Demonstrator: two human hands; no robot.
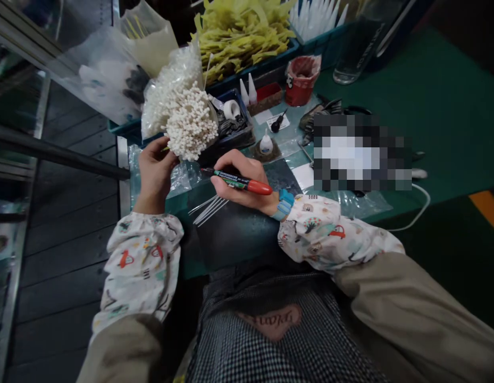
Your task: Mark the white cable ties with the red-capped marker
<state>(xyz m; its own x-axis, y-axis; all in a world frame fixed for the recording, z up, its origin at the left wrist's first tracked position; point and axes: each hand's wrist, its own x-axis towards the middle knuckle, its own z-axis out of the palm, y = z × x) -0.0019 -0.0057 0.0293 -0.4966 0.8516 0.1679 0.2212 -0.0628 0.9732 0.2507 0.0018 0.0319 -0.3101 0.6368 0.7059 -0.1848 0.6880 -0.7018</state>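
My right hand (247, 178) is closed around a marker pen (241, 182) with a dark printed barrel and a red end by the palm. The pen's narrow tip points left, toward my other hand. Fingers bent together, my left hand (154, 173) is at the lower left edge of a bundle of thin sticks with white cotton-like tips (192, 125). A bit of yellow shows at its fingertips, but what they pinch is too small to make out. Several thin white sticks (210, 209) lie on the dark mat (239, 239) below my hands.
Behind stand a bin of yellow strips (242, 34), white nozzles (316, 18) and a red pot (301, 80). A small white bottle (266, 143) sits on a brown base. A blurred-out patch (362, 153) covers something at right, with a white cable (424, 205) beside it.
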